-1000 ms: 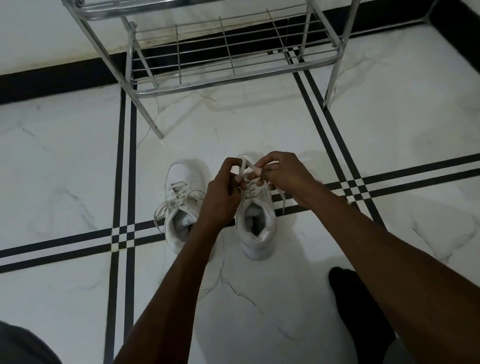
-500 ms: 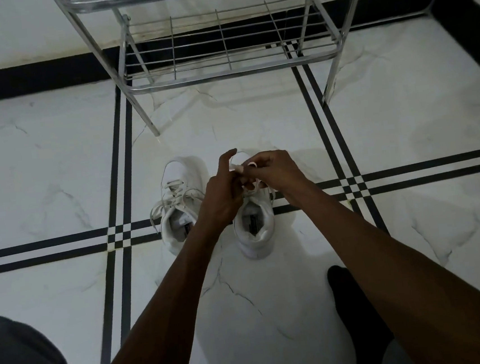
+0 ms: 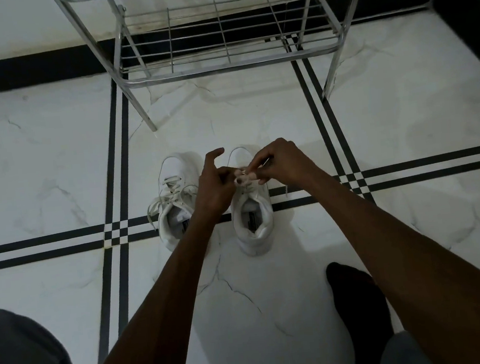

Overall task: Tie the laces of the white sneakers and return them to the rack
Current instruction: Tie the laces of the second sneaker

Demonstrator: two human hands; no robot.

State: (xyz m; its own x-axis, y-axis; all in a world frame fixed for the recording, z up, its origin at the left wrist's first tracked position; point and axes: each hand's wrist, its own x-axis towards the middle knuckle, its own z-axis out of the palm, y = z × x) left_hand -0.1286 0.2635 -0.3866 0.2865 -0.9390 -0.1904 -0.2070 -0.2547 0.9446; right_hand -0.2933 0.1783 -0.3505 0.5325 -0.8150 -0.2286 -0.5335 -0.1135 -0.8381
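Two white sneakers stand side by side on the marble floor, toes toward the rack. The left sneaker (image 3: 176, 199) has loose laces spilling over its left side. Over the right sneaker (image 3: 253, 224), both hands meet at its laces (image 3: 243, 178). My left hand (image 3: 214, 187) pinches the lace with its index finger raised. My right hand (image 3: 282, 163) grips the lace from the right, fingers curled. The knot itself is partly hidden by the fingers. The metal rack (image 3: 230, 65) stands beyond the shoes against the wall.
The rack's low wire shelf holds nothing and its legs (image 3: 141, 109) stand just beyond the sneakers. My dark-socked foot (image 3: 356, 302) rests at the lower right and a grey-clad knee (image 3: 21, 358) at the lower left. Black skirting lines the wall.
My hands have stayed on the right sneaker's laces, working them. The left index finger has lifted and the right hand has shifted slightly right. The view has tilted a little.
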